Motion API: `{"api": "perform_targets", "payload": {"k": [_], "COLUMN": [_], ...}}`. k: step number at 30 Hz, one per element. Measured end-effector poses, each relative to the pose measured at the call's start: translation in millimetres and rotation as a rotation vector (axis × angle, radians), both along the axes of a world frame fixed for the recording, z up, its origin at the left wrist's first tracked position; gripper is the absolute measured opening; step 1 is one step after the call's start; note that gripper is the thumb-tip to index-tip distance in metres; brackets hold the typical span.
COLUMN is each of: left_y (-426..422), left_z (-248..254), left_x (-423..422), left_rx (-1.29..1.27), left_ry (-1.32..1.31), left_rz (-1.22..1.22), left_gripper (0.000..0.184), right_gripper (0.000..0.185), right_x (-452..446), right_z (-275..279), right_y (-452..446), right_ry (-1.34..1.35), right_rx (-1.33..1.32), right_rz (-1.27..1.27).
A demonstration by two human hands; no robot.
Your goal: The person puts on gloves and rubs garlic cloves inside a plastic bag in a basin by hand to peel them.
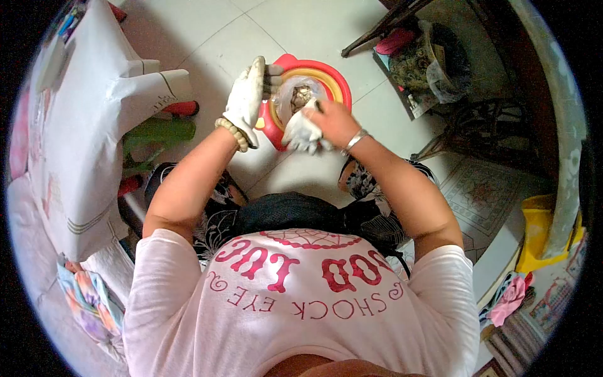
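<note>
My left hand (250, 94) wears a white work glove with soiled fingertips, and its fingers are stretched out with nothing in them. In my bare right hand (334, 124) is a second white glove (303, 133), which hangs loosely, blurred at its fingers. Beneath both hands a red round stool or tub (344, 85) with a yellow ring stands on the floor. A clear plastic bag (286, 97) sits in its middle, holding small grey-brown pieces (302, 95) whose kind I cannot make out. The right hand and its glove hide part of the bag and rim.
A table with a white cloth (88, 125) stands on the left, with a green object (160, 138) beneath it. At the upper right is a bin lined with a plastic bag (443, 81), beside dark furniture legs (383, 28). A yellow plastic object (534, 235) is at the right.
</note>
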State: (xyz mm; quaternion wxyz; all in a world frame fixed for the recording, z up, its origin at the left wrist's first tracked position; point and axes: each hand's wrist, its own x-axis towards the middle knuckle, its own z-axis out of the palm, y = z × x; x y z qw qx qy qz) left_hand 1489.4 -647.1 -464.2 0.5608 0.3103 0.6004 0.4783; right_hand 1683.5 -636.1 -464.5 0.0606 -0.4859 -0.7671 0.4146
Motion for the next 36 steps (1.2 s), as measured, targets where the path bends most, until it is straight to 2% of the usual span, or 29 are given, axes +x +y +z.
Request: {"api": "perform_targets", "payload": {"k": [1,3,4,5,6,8,9,11,15,18,20,23,24,25,27,31,33,34,35,36], "left_y": [-1.7,-11.5,-16.6,-20.8,-24.0,-26.9,-27.2,-26.8,-27.4,-31.1,-29.9,-39.5,-36.0,-36.7,-39.3,-41.4,-37.7,-36.0,-31.6,-32.0], "left_z": [4.1,17.1,19.7,22.5,18.7,15.5,15.8,15.0,-1.5,-7.3,-15.9,24.4,29.3,29.6,31.6,5.8,-31.7,-33.6,-63.4,-48.5], "left_x": [-0.2,2.4,9.8,20.1,25.2,24.7,23.5,22.5,20.0,18.2,20.8,25.5,23.7,25.1,23.6,23.1,17.6,13.7,13.4,11.6], "left_rx": [0.001,-0.092,-0.122,-0.139,-0.096,-0.033,-0.032,0.005,-0.014,0.118,0.068,0.160,0.058,0.087,0.004,-0.101,-0.118,-0.082,-0.084,-0.124], "left_ry": [-0.002,-0.044,-0.146,-0.250,-0.229,-0.172,-0.170,-0.345,-0.303,-0.171,-0.209,-0.070,-0.101,-0.262,-0.231,-0.194,-0.171,-0.026,0.023,0.073], "left_rz": [0.000,-0.288,-0.341,-0.337,-0.361,-0.428,-0.424,-0.431,-0.412,-0.470,-0.433,-0.473,-0.565,-0.567,-0.554,-0.425,-0.380,-0.357,-0.263,-0.255], "left_gripper": [0.057,0.061,0.058,0.058,0.059,0.062,0.062,0.064,0.065,0.067,0.050,0.042,0.048,0.045,0.042,0.035,0.034,0.032,0.032,0.031], "right_gripper": [0.039,0.037,0.037,0.036,0.036,0.036,0.036,0.034,0.033,0.032,0.031,0.028,0.028,0.029,0.025,0.022,0.021,0.021,0.021,0.022], "right_x": [4.0,9.4,8.9,7.2,5.4,2.2,0.5,2.3,5.1,2.4,1.7,1.7,2.4,2.0,1.6,-1.9,2.4,2.4,-2.5,-7.1], "right_z": [1.4,6.3,9.0,11.5,12.1,11.3,10.8,9.2,14.1,21.4,22.6,19.6,15.5,12.2,7.6,5.9,2.5,4.4,10.1,19.8], "right_y": [4.5,11.1,12.4,13.0,13.3,12.8,13.1,14.9,17.8,15.4,14.3,16.1,17.3,18.2,15.0,8.9,12.2,11.7,10.2,4.7], "right_ry": [0.084,0.189,0.186,0.273,0.360,0.410,0.459,0.467,0.480,0.511,0.509,0.405,0.334,0.263,0.263,0.258,0.151,0.136,0.148,0.074], "right_rx": [0.021,-0.092,-0.092,-0.242,-0.392,-0.460,-0.528,-0.545,-0.553,-0.637,-0.666,-0.609,-0.534,-0.459,-0.428,-0.420,-0.215,-0.160,-0.160,-0.032], "right_rz": [-0.112,-0.221,-0.225,-0.258,-0.289,-0.310,-0.333,-0.313,-0.308,-0.317,-0.337,-0.338,-0.290,-0.241,-0.211,-0.206,-0.249,-0.217,-0.198,-0.122]}}
